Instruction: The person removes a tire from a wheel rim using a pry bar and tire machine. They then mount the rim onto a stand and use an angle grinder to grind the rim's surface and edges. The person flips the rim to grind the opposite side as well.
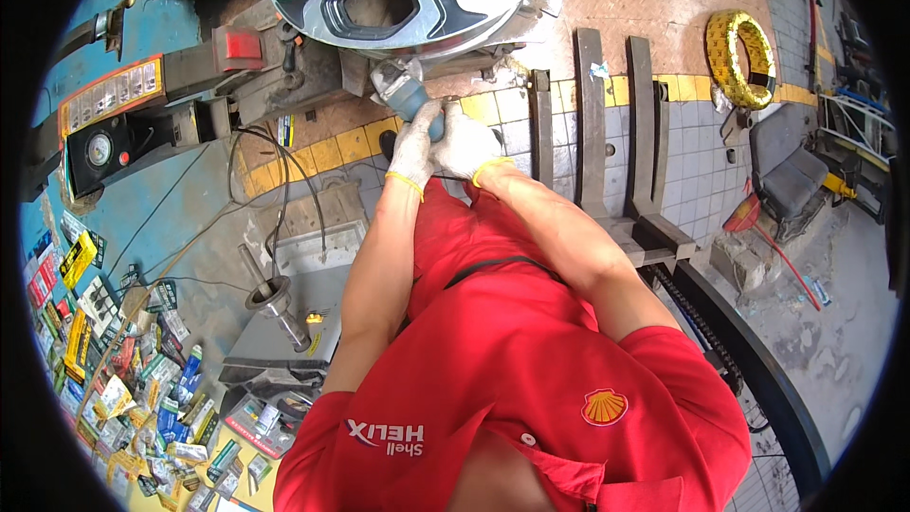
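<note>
My gloved left hand (414, 144) wraps round a grey-blue tool (406, 95) with a silver upper end, which looks like a power tool. My gloved right hand (468, 146) grips the same tool from the right, close beside the left; some of its fingers are hidden. The tool's upper end is just below a large silver-and-black alloy wheel (438, 17) at the top of the view, raised on a dark metal machine (262, 85). Whether the tool touches the machine or wheel I cannot tell.
A gauge panel (100, 152) and hanging cables are at left, above a metal shaft (270, 296) and many scattered stickers (114, 389). Long steel forks (592, 123) stand to my right. Beyond them are a yellow-wrapped tyre (718, 52) and a grey seat (787, 166).
</note>
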Available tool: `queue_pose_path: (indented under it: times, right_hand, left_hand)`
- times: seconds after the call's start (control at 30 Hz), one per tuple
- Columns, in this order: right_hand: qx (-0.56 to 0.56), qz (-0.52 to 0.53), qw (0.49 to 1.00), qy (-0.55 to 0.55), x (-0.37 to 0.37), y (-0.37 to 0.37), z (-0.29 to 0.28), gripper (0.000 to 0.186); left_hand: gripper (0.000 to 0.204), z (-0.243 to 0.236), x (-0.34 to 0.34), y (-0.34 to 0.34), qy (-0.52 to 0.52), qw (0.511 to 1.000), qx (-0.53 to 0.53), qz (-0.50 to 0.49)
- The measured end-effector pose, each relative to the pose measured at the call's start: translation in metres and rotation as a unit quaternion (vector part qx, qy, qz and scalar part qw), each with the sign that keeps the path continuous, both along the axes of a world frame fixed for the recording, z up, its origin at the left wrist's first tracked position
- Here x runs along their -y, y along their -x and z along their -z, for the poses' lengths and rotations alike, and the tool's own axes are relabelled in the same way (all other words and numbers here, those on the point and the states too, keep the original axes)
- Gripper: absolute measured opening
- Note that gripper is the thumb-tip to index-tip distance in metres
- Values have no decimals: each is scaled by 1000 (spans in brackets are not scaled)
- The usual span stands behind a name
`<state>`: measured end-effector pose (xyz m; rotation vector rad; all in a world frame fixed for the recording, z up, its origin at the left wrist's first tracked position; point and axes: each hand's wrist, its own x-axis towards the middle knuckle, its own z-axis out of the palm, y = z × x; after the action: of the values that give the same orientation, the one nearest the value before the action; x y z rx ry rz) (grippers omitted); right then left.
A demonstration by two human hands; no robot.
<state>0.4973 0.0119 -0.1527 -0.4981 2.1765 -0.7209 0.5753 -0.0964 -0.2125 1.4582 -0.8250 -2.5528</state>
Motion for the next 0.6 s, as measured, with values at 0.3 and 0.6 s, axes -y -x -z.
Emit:
queue_pose_path:
  times: [0.3,0.6]
  right_hand:
    - [-4,-7,998,-69,-78,49,-20,68]
    - [-60,92,991,-71,-148,119,2,90]
  left_hand:
    - [50,11,-85,52,-16,999,11,31]
    - [43,-13,-141,154,15,989,-65,129]
